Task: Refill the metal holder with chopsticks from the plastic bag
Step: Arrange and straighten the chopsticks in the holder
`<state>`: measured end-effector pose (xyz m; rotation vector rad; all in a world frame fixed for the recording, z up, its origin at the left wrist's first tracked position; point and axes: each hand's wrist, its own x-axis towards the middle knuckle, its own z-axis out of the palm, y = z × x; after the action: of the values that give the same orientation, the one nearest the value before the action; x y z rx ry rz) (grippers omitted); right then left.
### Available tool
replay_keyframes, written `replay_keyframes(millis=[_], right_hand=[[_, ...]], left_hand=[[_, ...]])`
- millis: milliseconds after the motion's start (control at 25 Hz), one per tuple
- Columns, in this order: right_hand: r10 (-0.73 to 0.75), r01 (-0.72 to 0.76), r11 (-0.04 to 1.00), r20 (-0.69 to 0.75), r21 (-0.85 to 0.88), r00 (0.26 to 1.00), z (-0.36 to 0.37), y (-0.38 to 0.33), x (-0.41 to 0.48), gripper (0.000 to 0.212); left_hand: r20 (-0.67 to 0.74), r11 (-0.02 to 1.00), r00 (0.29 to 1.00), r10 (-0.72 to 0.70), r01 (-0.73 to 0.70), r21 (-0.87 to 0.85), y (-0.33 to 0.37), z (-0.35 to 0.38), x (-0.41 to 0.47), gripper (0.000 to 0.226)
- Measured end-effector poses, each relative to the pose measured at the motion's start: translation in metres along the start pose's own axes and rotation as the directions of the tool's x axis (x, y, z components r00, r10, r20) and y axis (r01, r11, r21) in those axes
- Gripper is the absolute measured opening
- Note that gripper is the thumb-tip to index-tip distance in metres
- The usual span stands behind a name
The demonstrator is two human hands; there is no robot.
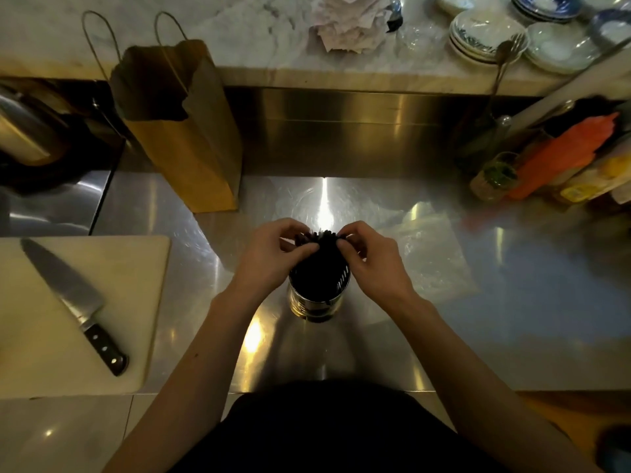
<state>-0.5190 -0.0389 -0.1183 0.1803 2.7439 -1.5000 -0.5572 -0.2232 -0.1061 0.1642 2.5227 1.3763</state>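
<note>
A shiny metal holder (318, 302) with slotted sides stands upright on the steel counter, right in front of me. A bundle of black chopsticks (321, 249) stands in it, tips sticking up above the rim. My left hand (273, 257) pinches the bundle's top from the left, and my right hand (372, 261) pinches it from the right. A clear, flat plastic bag (430, 257) lies on the counter just right of the holder.
A brown paper bag (181, 131) stands at the back left. A large knife (73, 302) lies on a pale cutting board (44, 336) at the left. Stacked plates (485, 35) sit on the marble ledge; bottles and an orange item (563, 155) crowd the right.
</note>
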Motion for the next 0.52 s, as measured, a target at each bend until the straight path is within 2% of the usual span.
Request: replay_keyframes(millis=[240,320,400,520], right_hand=[[0.051,-0.048,0.991,-0.019,0.121,0.999,-0.003,0.009,-0.005,0.026],[0.044,-0.044,0.994,0.004,0.103,0.999,-0.002,0.01,-0.007,0.025],[0.023,-0.026,0.995,0.023,0.098,0.999,0.0,0.009,-0.006,0.024],[-0.013,0.013,0.998,0.006,0.065,1.0,0.002,0.006,-0.005,0.011]], left_hand=[[-0.288,0.98,0.955,-0.066,0.009,-0.197,-0.008,0.019,-0.035,0.038],[-0.323,0.986,0.944,-0.073,0.02,-0.164,-0.019,0.022,-0.043,0.035],[-0.326,0.988,0.942,-0.075,0.027,-0.15,-0.026,0.024,-0.047,0.022],[-0.331,0.994,0.943,-0.029,-0.008,-0.109,-0.025,0.024,-0.047,0.012]])
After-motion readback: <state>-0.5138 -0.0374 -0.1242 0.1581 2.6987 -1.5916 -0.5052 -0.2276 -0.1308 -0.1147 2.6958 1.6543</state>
